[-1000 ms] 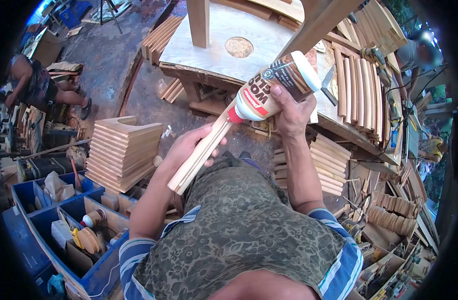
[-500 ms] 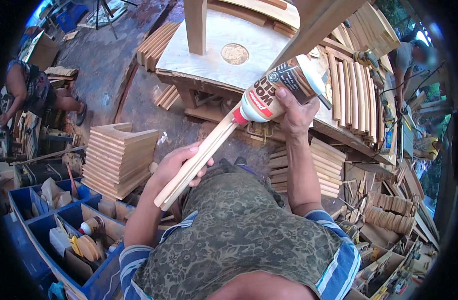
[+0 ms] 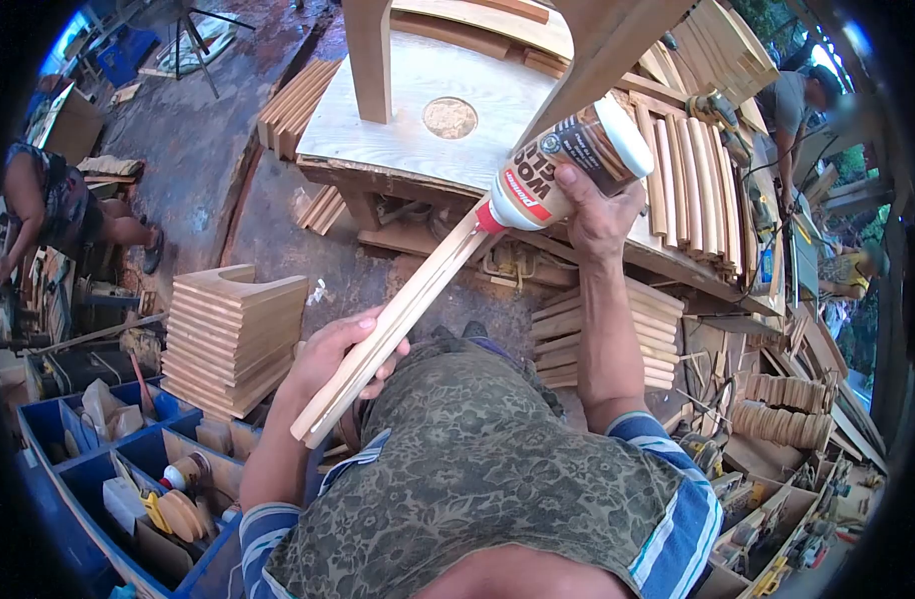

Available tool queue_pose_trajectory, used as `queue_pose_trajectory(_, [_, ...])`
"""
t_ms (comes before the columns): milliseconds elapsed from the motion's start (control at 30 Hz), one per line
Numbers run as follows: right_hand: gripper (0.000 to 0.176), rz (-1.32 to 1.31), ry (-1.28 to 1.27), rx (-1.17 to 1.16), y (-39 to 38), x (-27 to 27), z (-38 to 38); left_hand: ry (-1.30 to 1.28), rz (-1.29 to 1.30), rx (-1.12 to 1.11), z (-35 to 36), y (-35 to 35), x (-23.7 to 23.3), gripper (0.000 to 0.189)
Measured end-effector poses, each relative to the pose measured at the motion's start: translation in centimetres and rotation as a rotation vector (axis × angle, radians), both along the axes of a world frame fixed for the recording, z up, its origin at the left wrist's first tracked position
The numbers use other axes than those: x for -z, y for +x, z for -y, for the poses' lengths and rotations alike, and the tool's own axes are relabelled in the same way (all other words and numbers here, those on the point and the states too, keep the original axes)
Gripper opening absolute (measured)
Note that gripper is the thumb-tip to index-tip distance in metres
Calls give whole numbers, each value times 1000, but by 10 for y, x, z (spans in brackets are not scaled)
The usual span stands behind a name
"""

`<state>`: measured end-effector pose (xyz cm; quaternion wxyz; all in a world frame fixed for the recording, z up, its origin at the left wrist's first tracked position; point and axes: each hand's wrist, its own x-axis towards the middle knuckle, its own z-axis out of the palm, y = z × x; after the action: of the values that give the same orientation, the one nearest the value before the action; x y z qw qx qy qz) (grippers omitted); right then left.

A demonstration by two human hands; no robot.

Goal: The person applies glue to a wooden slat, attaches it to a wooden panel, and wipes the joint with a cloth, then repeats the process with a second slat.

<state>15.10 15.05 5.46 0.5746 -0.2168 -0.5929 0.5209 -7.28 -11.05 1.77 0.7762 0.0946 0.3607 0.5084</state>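
My right hand (image 3: pixel 602 208) is wrapped round a wood glue bottle (image 3: pixel 562 165), which is tipped with its red nozzle pointing down to the left. The nozzle meets the upper end of a grooved wooden strip (image 3: pixel 403 311). My left hand (image 3: pixel 340 354) grips that strip near its lower end, the thumb on top and fingers beneath. The strip slants from lower left to upper right in front of my body. A groove runs along its upward face; whether glue lies in it I cannot make out.
Ahead stands a workbench (image 3: pixel 408 140) with wooden uprights and curved slats (image 3: pixel 692 185). A stack of cut wooden pieces (image 3: pixel 228 339) is at left, above a blue divided box (image 3: pixel 78 469) of supplies. Other people work at far left (image 3: pixel 38 200) and far right (image 3: pixel 792 110).
The strip and my left hand have shifted slightly down and left. The nozzle stays at the strip's upper end, and the bottle is still tipped. The whole view has moved a little.
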Motion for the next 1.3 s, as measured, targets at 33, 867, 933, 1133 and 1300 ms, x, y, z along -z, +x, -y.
queue_pose_trajectory(33, [52,1,0,7,1,0,-1,11,-25,2,1,2,-2,50])
queue_pose_trajectory(867, [54,-47,80,107,55,-17,-28,63,-66,82,3,13,6,67])
queue_pose_trajectory(933, [53,-6,91,114,64,-21,-28,54,-63,94,3,17,6,64])
queue_pose_trajectory(1133, [64,2,54,76,90,-23,-39,56,-52,110,-2,32,4,64])
queue_pose_trajectory(1300, [63,34,153,78,111,-32,-47,55,-68,100,-14,53,-5,72])
